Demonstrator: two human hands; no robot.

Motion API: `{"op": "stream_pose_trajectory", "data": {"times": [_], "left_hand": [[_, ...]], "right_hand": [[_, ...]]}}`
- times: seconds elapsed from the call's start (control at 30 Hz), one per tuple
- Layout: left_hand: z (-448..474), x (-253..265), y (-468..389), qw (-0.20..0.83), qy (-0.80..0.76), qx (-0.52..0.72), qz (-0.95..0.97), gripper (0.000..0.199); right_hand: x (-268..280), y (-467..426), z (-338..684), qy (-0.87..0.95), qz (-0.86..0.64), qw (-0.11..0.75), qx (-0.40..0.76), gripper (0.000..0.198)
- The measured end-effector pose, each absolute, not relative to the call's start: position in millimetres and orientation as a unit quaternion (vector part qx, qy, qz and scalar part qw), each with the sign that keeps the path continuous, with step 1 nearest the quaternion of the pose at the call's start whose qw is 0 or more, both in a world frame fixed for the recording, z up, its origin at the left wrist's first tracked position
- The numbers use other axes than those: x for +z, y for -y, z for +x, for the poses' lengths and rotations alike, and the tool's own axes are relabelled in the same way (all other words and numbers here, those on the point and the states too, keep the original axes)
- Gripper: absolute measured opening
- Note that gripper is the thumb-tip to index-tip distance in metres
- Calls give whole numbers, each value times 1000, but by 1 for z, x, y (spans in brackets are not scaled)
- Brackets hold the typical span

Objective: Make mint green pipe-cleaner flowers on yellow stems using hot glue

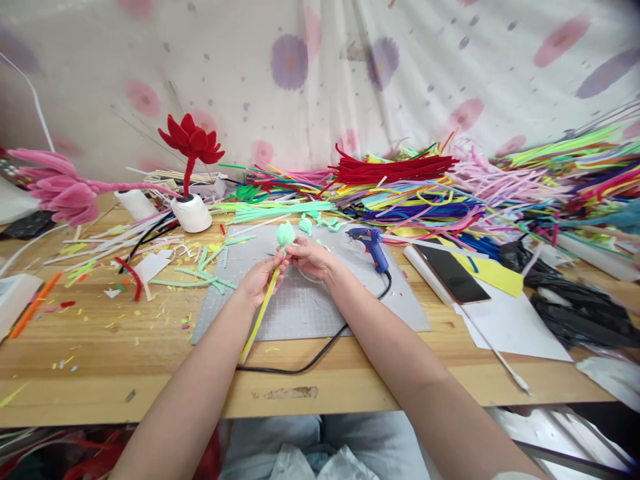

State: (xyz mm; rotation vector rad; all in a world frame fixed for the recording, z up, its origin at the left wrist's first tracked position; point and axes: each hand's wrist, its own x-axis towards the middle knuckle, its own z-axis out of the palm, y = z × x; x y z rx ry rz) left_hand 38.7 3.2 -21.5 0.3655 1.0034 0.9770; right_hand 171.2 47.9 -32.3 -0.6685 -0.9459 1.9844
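Note:
Over the grey cutting mat (pixel 300 313) my two hands meet around a mint-green pipe-cleaner flower bud (pixel 285 235). My left hand (pixel 263 277) is closed on its stem, from which a yellow pipe cleaner (pixel 261 315) hangs down toward me. The fingers of my right hand (pixel 309 257) pinch just beneath the bud; the exact fingertip contact is partly hidden. Behind them on the mat lie smaller mint-green pieces (pixel 306 225). A blue hot glue gun (pixel 371 247) rests to the right, its black cord (pixel 320 357) curving beneath my right forearm.
Piles of coloured pipe cleaners (pixel 415 207) line the back. At left a red flower (pixel 191 141) stands in a white pot (pixel 192 213) and a pink flower (pixel 65 187) leans sideways. Cut mint-green pieces (pixel 213 270) lie left of the mat; a phone (pixel 450 272) lies right.

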Motion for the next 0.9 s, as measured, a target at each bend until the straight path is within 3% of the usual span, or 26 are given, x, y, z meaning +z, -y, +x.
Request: {"op": "stream_pose_trajectory", "data": {"times": [0.33, 0.6, 0.9], "left_hand": [[46, -19, 2, 647, -532, 488, 243, 18], [49, -18, 0, 693, -479, 505, 190, 14], [46, -20, -1, 753, -424, 469, 180, 27]], "right_hand": [[-32, -46, 168, 409, -280, 430, 755, 43], [-33, -47, 170, 397, -286, 438, 754, 53], [-34, -49, 166, 344, -296, 479, 751, 57]]}}
